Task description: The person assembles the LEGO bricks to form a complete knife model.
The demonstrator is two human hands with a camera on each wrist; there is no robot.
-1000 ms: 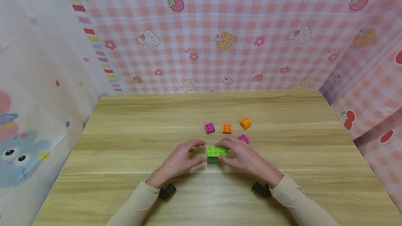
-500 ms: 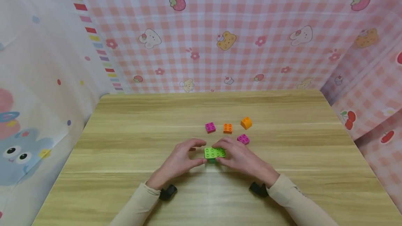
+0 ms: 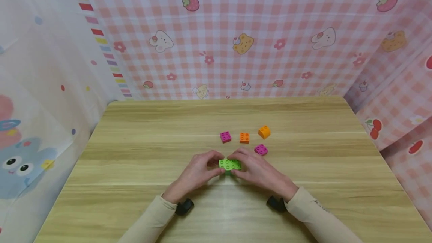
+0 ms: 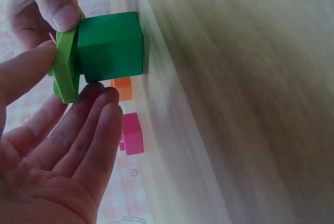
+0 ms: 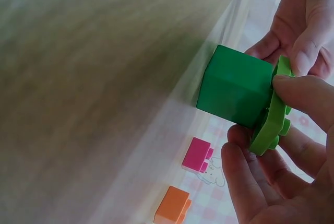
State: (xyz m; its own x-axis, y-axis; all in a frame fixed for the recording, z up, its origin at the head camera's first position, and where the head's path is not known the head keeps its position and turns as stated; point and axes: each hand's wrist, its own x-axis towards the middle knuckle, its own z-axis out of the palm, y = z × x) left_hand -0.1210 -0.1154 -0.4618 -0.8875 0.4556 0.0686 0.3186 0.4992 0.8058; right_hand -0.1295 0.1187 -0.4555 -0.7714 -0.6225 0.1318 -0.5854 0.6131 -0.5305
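Observation:
A flat light green building brick with two rows of studs lies over a taller dark green block, which stands on the table. The plate reaches past the block's side and sits slightly tilted, with a narrow gap showing in the right wrist view. My right hand pinches its right end, thumb on the near edge and fingers behind. At the left end, my left hand holds the same plate between thumb and index finger. The other left fingers extend beside the dark green block in the left wrist view.
Beyond the hands on the wooden table lie a magenta brick, an orange brick, a rounded orange brick and a second magenta brick. Patterned cloth hangs behind the table.
The light green plate has shifted slightly left and nearer with my right hand, covering more of the dark green block. My left hand has moved right and closed onto the plate's left end.

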